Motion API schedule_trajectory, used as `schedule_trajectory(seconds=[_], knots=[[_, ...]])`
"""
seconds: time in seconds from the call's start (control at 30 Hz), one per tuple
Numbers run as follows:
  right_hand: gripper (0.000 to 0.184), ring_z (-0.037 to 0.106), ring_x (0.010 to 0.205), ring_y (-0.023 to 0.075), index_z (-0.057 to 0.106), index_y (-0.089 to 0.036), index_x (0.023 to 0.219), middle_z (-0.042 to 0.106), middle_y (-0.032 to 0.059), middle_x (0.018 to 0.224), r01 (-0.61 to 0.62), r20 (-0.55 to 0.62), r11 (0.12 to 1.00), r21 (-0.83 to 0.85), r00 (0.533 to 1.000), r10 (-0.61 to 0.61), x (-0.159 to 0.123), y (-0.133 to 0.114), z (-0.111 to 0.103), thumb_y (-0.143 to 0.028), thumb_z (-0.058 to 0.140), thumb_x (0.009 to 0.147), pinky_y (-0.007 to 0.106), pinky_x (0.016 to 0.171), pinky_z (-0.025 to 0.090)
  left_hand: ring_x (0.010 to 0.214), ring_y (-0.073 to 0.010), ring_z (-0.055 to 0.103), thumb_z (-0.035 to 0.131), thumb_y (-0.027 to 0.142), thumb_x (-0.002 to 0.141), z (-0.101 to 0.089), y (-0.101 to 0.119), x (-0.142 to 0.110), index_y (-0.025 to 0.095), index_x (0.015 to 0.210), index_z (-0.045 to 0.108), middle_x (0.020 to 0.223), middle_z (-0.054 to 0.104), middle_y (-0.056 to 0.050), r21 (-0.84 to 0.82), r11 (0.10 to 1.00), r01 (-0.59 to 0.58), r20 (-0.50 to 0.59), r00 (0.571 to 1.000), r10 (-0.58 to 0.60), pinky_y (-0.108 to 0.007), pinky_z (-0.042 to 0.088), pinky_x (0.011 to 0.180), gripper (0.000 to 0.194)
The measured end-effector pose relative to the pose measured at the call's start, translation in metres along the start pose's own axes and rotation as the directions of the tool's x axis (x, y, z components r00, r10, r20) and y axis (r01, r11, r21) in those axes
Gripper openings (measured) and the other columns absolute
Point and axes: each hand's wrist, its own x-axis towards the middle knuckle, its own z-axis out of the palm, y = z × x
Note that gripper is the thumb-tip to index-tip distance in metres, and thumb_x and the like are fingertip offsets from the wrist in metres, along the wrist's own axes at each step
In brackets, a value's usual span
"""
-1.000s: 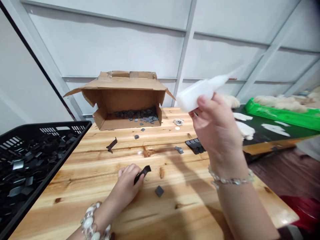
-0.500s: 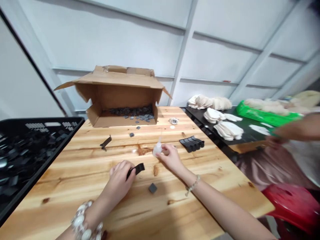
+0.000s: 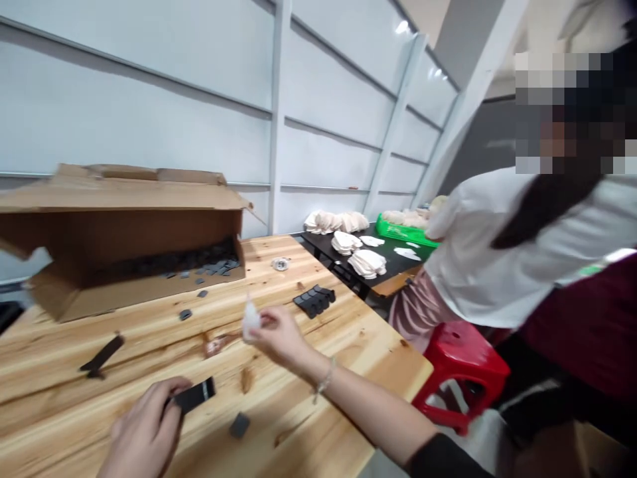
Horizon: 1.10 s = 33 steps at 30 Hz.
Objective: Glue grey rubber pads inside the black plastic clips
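Note:
My left hand [image 3: 152,421] is closed on a flat black strip-like piece [image 3: 195,396], pinched between thumb and fingers, with its end pointing right. In my right hand [image 3: 279,332] is a small translucent squeeze bottle [image 3: 250,322] with a thin nozzle pointing up, held just above the wooden table [image 3: 318,398]. A small dark grey square pad [image 3: 239,425] lies on the wood between my two arms. Another bent black piece [image 3: 102,356] rests farther left. Beyond my right wrist a row of several black pieces [image 3: 314,301] sits side by side.
An open cardboard box [image 3: 149,292] holding many small dark pads stands on its side at the back left. A roll of clear tape [image 3: 280,264] lies nearby. To the right are a dark table with white fabric stacks [image 3: 367,263], a red stool [image 3: 465,362] and a person in a white shirt [image 3: 527,252].
The view has swung to the right, bringing the person and the stool into sight. My right hand keeps the bottle upright, and my left hand still holds the black piece, its broad face now showing more.

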Motion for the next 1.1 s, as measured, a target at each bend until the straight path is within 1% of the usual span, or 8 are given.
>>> schedule_trajectory(seconds=[0.07,0.17,0.27,0.37,0.47,0.73,0.97,1.1], knots=[[0.026,0.059,0.087,0.0211,0.070,-0.019,0.086,0.067,0.0062,0.093,-0.002,-0.040,0.989,0.147,0.999,0.008,0.006,-0.010,-0.009,-0.031,0.075,0.063,0.035,0.081,0.045,0.096,-0.0287,0.066,0.038,0.034,0.080,-0.008,0.013,0.001,0.025,0.093,0.058,0.096,0.072,-0.005,-0.017,1.000,0.024,0.021,1.000,-0.023,-0.046,0.047,0.088,0.026],[0.029,0.061,0.082,0.0197,0.070,-0.020,0.089,0.069,0.0056,0.089,0.002,-0.048,0.948,0.318,0.999,0.014,0.017,-0.025,-0.032,-0.036,0.074,0.065,0.034,0.079,0.048,0.094,-0.0283,0.066,0.037,0.034,0.081,-0.013,0.022,0.002,0.023,0.095,0.058,0.095,0.071,-0.007,-0.048,0.997,0.052,0.017,0.999,-0.051,-0.046,0.048,0.085,0.027],[0.030,0.062,0.085,0.0191,0.070,-0.021,0.091,0.070,0.0052,0.093,0.022,-0.091,0.908,0.419,0.996,0.018,0.019,-0.033,-0.056,-0.039,0.075,0.067,0.033,0.081,0.049,0.093,-0.0272,0.066,0.040,0.039,0.082,-0.012,0.023,0.001,0.022,0.094,0.058,0.095,0.070,-0.008,-0.118,0.992,0.050,0.016,0.999,-0.049,-0.043,0.050,0.085,0.027],[0.029,0.062,0.083,0.0185,0.070,-0.021,0.089,0.070,0.0045,0.090,0.028,-0.138,0.883,0.469,0.990,0.042,0.014,-0.032,-0.066,-0.040,0.075,0.068,0.032,0.078,0.049,0.090,-0.0256,0.066,0.043,0.043,0.083,-0.010,0.023,0.000,0.022,0.090,0.058,0.092,0.069,-0.008,-0.168,0.985,0.028,0.042,0.999,-0.021,-0.039,0.052,0.082,0.027],[0.028,0.062,0.077,0.0180,0.070,-0.020,0.086,0.069,0.0047,0.086,-0.010,-0.125,0.866,0.501,0.989,0.084,0.008,-0.025,-0.059,-0.039,0.076,0.066,0.031,0.073,0.050,0.087,-0.0251,0.065,0.042,0.043,0.085,-0.011,0.026,-0.001,0.022,0.088,0.059,0.090,0.069,-0.007,-0.155,0.988,0.014,0.072,0.997,-0.003,-0.038,0.051,0.079,0.026],[0.030,0.064,0.076,0.0189,0.072,-0.018,0.081,0.071,0.0050,0.081,-0.200,0.076,0.803,0.561,0.979,0.190,-0.005,-0.010,-0.026,-0.029,0.083,0.056,0.034,0.071,0.051,0.088,-0.0259,0.064,0.040,0.039,0.084,-0.022,0.042,-0.001,0.020,0.087,0.059,0.089,0.067,-0.009,-0.143,0.990,0.011,0.087,0.996,0.002,-0.042,0.051,0.082,0.027],[0.031,0.063,0.070,0.0156,0.070,-0.017,0.082,0.070,0.0031,0.078,-0.264,0.117,0.767,0.584,0.963,0.242,-0.006,-0.001,-0.024,-0.029,0.083,0.057,0.031,0.069,0.050,0.092,-0.0268,0.064,0.040,0.039,0.083,-0.021,0.043,-0.001,0.019,0.088,0.058,0.092,0.067,-0.010,-0.178,0.982,0.056,0.107,0.994,-0.037,-0.043,0.050,0.085,0.027],[0.032,0.062,0.068,0.0138,0.071,-0.016,0.082,0.070,0.0034,0.078,-0.297,0.140,0.754,0.586,0.954,0.266,-0.005,-0.002,-0.025,-0.028,0.084,0.056,0.029,0.068,0.049,0.088,-0.0257,0.063,0.040,0.038,0.083,-0.024,0.048,-0.001,0.020,0.087,0.058,0.088,0.066,-0.009,-0.164,0.985,0.046,0.121,0.992,-0.027,-0.040,0.049,0.081,0.026]])
